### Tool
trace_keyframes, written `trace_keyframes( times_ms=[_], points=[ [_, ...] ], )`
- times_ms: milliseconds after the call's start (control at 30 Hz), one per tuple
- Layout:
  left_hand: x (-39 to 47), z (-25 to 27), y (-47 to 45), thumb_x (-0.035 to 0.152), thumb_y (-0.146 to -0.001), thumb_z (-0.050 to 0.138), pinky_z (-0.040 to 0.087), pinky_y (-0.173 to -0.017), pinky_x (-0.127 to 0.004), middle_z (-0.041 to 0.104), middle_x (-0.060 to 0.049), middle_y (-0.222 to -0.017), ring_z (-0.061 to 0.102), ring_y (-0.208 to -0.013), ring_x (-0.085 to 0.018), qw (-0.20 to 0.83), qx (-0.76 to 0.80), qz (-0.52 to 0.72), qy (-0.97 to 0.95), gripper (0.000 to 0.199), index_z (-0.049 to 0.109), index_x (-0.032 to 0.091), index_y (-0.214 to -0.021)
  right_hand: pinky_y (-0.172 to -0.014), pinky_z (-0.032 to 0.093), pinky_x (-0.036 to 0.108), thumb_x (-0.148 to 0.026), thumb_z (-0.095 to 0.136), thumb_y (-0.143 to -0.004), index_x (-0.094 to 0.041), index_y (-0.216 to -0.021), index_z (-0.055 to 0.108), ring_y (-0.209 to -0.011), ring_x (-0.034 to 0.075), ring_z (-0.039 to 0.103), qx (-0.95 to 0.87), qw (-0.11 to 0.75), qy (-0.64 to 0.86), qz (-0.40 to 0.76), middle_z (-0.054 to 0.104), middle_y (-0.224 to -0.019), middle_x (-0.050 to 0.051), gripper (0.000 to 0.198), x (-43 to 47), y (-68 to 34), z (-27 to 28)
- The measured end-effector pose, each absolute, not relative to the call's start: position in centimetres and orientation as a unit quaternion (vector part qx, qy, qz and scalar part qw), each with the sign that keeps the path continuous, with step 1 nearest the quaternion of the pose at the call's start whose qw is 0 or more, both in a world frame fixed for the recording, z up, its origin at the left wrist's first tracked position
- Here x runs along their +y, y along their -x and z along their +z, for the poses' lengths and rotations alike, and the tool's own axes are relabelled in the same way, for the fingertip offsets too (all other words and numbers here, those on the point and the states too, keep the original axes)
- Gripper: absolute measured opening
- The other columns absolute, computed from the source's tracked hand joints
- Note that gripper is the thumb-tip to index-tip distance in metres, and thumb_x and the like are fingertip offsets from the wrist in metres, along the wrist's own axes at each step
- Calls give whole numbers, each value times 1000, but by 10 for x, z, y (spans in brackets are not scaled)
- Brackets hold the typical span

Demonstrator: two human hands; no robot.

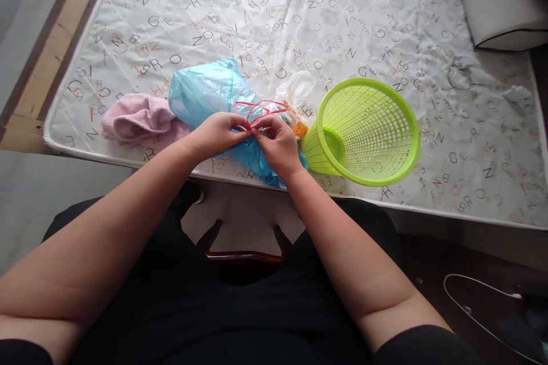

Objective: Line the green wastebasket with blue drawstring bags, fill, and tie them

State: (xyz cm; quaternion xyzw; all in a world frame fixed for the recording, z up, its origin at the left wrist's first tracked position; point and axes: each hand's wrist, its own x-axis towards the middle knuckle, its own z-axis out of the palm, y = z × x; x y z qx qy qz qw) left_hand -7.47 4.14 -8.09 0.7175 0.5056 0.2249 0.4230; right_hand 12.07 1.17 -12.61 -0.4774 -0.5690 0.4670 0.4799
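Both my hands meet over a light-blue plastic bag [208,88] lying near the table's front edge. My left hand [222,134] pinches a thin red drawstring [262,107], and my right hand [276,145] pinches the same string right beside it. Loops of the string rise above my fingertips; whether it is knotted I cannot make out. Crumpled blue plastic spreads below my hands. On the right, a lime-green mesh basket [413,142] lies tipped with its mouth toward me. Between it and my right hand are a clear crumpled plastic bag [299,85] and an orange wrapper [298,125].
A pink cloth [139,120] lies bunched at the left. The table [265,0] wears a white cover printed with letters. A white box-like object with black edging [505,5] stands at the back right. Below on the right, a white cable [471,311] hangs or lies.
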Motion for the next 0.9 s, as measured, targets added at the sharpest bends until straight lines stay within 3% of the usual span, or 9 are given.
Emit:
trace_keyframes(
  times_ms=[233, 600, 900],
  points=[
    [38, -77, 66, 39, -87, 79, 57, -69, -29, 81, -6, -86, 75, -78, -20, 479, 518, 250, -663, 20, 83, 21, -93, -84, 65, 34, -53, 82, -98, -27, -103, 63, -91, 16, 72, -539, 507, 463, 488, 71, -101, 2, 33, 18, -123, -133],
    [45, -79, 81, 41, -88, 81, 46, -60, -31, 70, -4, -72, 57, -62, -16, 454, 564, 263, -637, 19, 81, 24, -93, -82, 64, 32, -55, 72, -104, -26, -105, 61, -91, 16, 69, -534, 510, 485, 469, 67, -101, 2, 30, 22, -132, -136],
    [39, -82, 67, 42, -84, 82, 50, -64, -30, 74, -3, -77, 66, -70, -18, 440, 531, 243, -682, 21, 80, 22, -91, -89, 66, 36, -43, 80, -99, -26, -105, 68, -95, 18, 74, -546, 493, 464, 494, 75, -104, 3, 21, 16, -124, -129]
  ],
)
